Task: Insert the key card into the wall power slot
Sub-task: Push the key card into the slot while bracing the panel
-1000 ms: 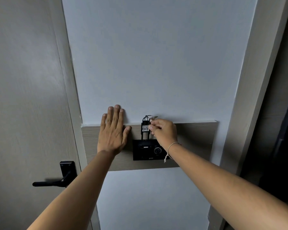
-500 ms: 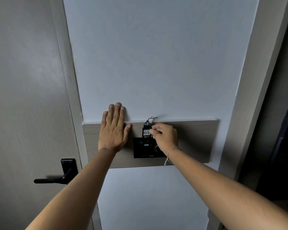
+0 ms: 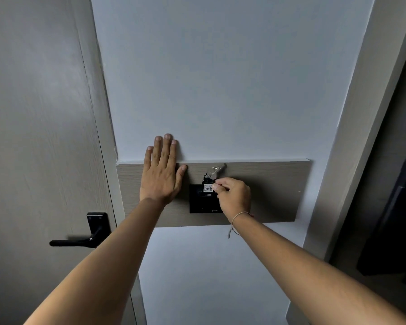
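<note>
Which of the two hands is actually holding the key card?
The right hand, wearing a wrist string, pinches the key card; the left hand lies flat on the wall.

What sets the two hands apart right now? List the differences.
The left hand lies flat and open, fingers spread against the wall and wood panel; the right hand is curled, its fingers pinching the key card. The left holds nothing; the right holds the card at the black power slot. Only the right wrist wears a string bracelet. Both reach up to the same panel.
</note>
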